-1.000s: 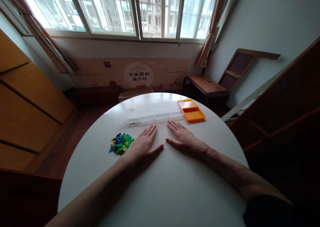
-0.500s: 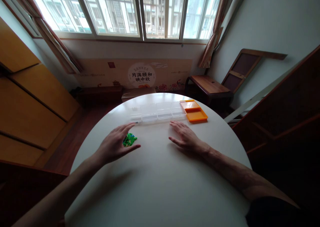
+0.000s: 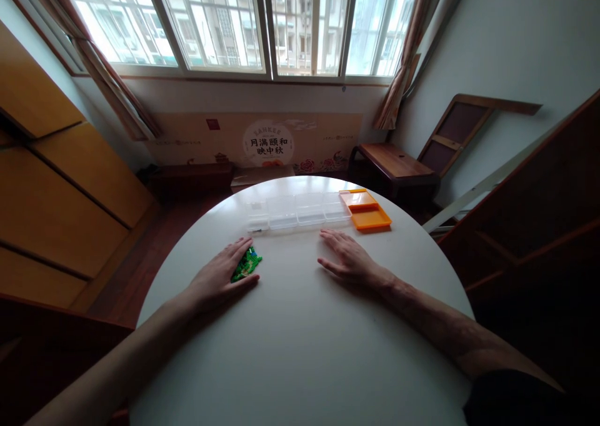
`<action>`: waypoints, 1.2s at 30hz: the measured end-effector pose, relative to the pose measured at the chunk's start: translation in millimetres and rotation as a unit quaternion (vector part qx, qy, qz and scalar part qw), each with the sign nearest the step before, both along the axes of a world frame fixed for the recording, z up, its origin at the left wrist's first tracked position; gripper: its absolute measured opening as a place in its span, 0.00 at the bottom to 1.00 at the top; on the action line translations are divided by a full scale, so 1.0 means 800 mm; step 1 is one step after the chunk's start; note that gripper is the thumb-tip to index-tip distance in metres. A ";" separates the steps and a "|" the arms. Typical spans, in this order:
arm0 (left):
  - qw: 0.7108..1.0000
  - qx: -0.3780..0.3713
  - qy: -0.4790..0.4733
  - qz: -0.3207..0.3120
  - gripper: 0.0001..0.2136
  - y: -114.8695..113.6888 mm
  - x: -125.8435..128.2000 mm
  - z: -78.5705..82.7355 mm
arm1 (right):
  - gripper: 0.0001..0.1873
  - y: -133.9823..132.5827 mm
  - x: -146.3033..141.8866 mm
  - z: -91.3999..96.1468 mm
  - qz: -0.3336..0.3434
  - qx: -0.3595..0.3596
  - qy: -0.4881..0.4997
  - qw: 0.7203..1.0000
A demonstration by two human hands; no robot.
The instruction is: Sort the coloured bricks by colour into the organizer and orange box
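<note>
My left hand [image 3: 225, 267] lies on the left of the white round table [image 3: 300, 351], its fingers stretched out and thumb apart. Between thumb and fingers sits a pile of small green pieces [image 3: 247, 263] with bits of blue and tan; the palm side hides part of it. Flat on the tabletop, my right hand [image 3: 345, 256] has its fingers spread and holds nothing. Beyond the hands stands a row of clear plastic boxes [image 3: 284, 220]. At its right end is an orange box [image 3: 372, 217] with two sections, just past my right fingertips.
A wooden stool [image 3: 391, 160] stands beyond the table at the right, near a leaning framed panel [image 3: 457, 126]. Wooden cabinets [image 3: 56, 207] line the left side. Under the window, a printed cardboard panel [image 3: 187, 129] rests against the wall.
My left hand has come down onto the table beside the green pieces, which now look slightly spread toward the right. My right hand stays where it was.
</note>
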State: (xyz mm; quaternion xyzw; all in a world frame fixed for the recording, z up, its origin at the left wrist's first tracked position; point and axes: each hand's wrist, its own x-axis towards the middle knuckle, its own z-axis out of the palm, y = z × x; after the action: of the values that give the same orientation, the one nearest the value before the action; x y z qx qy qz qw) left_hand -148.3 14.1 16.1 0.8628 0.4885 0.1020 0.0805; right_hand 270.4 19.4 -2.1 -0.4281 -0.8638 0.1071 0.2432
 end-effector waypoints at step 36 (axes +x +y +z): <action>0.981 -0.009 -0.118 -0.152 0.45 0.058 0.088 0.019 | 0.35 0.035 -0.027 0.030 0.109 0.018 -0.010 0.994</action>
State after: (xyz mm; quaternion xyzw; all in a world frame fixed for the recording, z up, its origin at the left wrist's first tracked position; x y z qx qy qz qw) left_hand -77.8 60.6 31.6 0.9080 0.3399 0.1855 0.1596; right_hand 248.8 47.7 21.7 -0.3285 -0.9094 0.1131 0.2288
